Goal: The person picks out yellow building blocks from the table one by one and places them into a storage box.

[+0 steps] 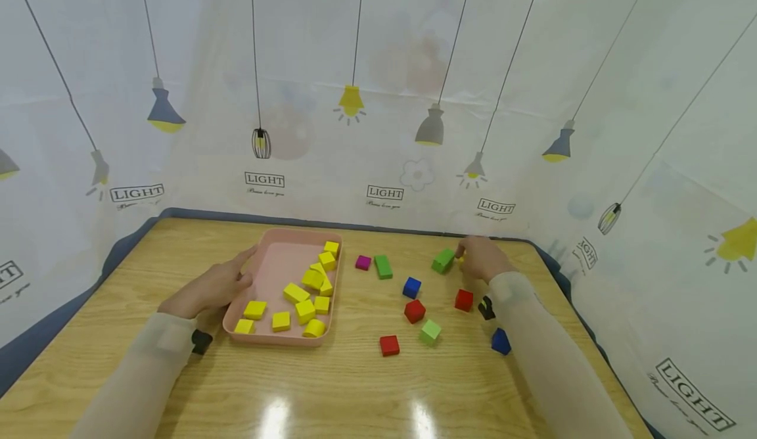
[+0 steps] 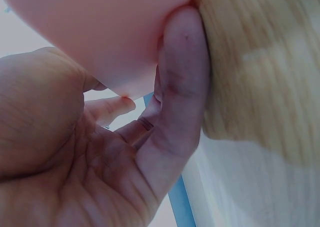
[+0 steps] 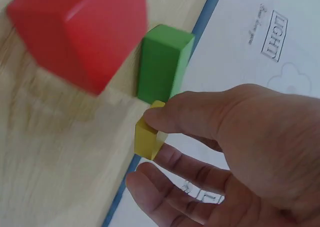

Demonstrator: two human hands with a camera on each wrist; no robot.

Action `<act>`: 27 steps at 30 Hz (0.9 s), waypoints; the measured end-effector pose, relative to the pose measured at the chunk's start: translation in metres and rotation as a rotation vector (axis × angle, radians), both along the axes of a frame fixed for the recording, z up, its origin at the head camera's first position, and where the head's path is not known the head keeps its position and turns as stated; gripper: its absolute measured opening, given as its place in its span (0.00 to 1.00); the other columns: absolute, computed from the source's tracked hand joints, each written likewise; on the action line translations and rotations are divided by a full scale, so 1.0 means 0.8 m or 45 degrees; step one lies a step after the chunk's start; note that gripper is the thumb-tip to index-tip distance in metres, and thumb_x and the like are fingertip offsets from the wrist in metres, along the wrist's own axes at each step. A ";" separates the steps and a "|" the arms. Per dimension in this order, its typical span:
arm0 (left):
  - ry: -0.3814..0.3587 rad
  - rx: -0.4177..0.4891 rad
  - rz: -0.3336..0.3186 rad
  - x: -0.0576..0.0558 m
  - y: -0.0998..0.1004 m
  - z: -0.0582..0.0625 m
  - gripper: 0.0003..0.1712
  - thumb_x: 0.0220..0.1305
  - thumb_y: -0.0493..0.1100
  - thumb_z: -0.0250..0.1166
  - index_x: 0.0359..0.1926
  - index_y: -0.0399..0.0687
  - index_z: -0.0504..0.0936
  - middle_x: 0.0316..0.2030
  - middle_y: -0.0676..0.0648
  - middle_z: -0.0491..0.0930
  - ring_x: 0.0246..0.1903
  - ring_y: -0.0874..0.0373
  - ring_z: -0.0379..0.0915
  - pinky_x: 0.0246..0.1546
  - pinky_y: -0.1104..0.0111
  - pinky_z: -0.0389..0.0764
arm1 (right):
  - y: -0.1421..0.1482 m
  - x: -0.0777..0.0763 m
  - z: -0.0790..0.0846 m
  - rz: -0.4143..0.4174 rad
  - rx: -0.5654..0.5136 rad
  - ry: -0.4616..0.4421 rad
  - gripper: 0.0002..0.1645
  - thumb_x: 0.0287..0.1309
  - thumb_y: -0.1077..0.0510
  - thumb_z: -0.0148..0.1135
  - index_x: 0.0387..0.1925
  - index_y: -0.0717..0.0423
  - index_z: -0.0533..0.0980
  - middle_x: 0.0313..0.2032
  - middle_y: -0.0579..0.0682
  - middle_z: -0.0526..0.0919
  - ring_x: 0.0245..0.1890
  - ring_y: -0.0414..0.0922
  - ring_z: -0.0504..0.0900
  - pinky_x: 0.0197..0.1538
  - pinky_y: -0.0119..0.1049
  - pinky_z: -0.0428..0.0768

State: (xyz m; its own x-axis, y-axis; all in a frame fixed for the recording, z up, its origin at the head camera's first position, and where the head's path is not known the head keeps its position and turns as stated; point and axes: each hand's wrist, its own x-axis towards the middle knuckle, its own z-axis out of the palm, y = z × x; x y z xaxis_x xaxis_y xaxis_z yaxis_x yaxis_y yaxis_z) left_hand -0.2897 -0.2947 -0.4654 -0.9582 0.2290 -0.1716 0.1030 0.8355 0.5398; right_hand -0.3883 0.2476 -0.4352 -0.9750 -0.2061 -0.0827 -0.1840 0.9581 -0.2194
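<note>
A shallow pink tray [image 1: 269,275] stands on the left half of the table, with several yellow blocks [image 1: 296,293] lying inside. My left hand [image 1: 214,288] grips its left side, thumb near the rim and fingers against the outer wall in the left wrist view. Toward the far right, my right hand [image 1: 487,259] pinches a small yellow block [image 3: 145,137] between thumb and finger. Right beside that block is a green block [image 3: 162,62]. A red block [image 1: 464,300] lies nearer to me, below the right hand. Most of the pinched block is hidden in the head view.
Between the tray and the right arm lie a magenta block [image 1: 363,263], another green block [image 1: 383,267], a blue block [image 1: 411,287], more red blocks [image 1: 414,311] and a light green block [image 1: 430,332]. A dark blue block [image 1: 501,341] touches the right sleeve's outline. Printed cloth [image 1: 331,183] hangs behind the table.
</note>
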 end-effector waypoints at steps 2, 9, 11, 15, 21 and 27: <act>0.001 0.006 0.002 0.000 0.000 0.000 0.39 0.78 0.44 0.49 0.81 0.49 0.40 0.26 0.44 0.69 0.23 0.54 0.67 0.28 0.61 0.71 | -0.006 0.001 0.003 -0.002 0.002 0.024 0.16 0.59 0.65 0.66 0.50 0.57 0.82 0.55 0.57 0.79 0.49 0.54 0.77 0.50 0.51 0.78; 0.002 0.000 -0.003 0.001 0.001 0.001 0.39 0.78 0.44 0.49 0.81 0.49 0.40 0.27 0.44 0.69 0.24 0.53 0.68 0.30 0.60 0.71 | -0.036 0.009 0.018 0.053 -0.074 0.079 0.16 0.59 0.67 0.64 0.50 0.60 0.81 0.53 0.58 0.80 0.53 0.56 0.76 0.57 0.53 0.74; 0.004 -0.009 -0.007 0.001 0.001 0.001 0.39 0.78 0.44 0.49 0.81 0.49 0.40 0.28 0.44 0.70 0.25 0.53 0.68 0.33 0.60 0.71 | -0.047 0.012 0.023 0.077 -0.087 0.089 0.16 0.58 0.68 0.65 0.49 0.60 0.81 0.52 0.58 0.79 0.53 0.56 0.75 0.57 0.52 0.74; 0.001 -0.010 -0.008 0.001 0.001 0.001 0.39 0.78 0.44 0.49 0.81 0.49 0.40 0.28 0.44 0.70 0.25 0.53 0.68 0.33 0.59 0.72 | -0.070 0.015 0.030 0.133 -0.089 0.125 0.17 0.55 0.69 0.66 0.48 0.60 0.81 0.50 0.58 0.80 0.53 0.56 0.74 0.58 0.51 0.74; -0.025 -0.024 0.003 -0.001 0.001 0.002 0.40 0.78 0.46 0.50 0.81 0.48 0.39 0.36 0.42 0.75 0.32 0.51 0.72 0.38 0.57 0.73 | -0.111 0.019 0.031 0.200 -0.064 0.174 0.15 0.56 0.67 0.66 0.46 0.58 0.82 0.45 0.53 0.81 0.49 0.52 0.75 0.57 0.47 0.74; -0.043 -0.027 0.005 -0.003 0.001 0.001 0.41 0.78 0.46 0.50 0.81 0.49 0.39 0.37 0.42 0.75 0.33 0.50 0.73 0.39 0.56 0.73 | -0.153 0.024 0.030 0.283 -0.060 0.200 0.15 0.55 0.67 0.67 0.46 0.57 0.82 0.43 0.51 0.81 0.45 0.48 0.75 0.53 0.43 0.76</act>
State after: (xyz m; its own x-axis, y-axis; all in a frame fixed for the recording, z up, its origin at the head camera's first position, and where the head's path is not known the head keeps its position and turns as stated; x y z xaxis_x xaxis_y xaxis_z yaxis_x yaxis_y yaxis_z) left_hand -0.2924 -0.2938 -0.4648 -0.9528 0.2209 -0.2083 0.0815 0.8470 0.5254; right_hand -0.3692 0.1253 -0.4115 -0.9055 -0.4166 0.0805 -0.4239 0.8798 -0.2151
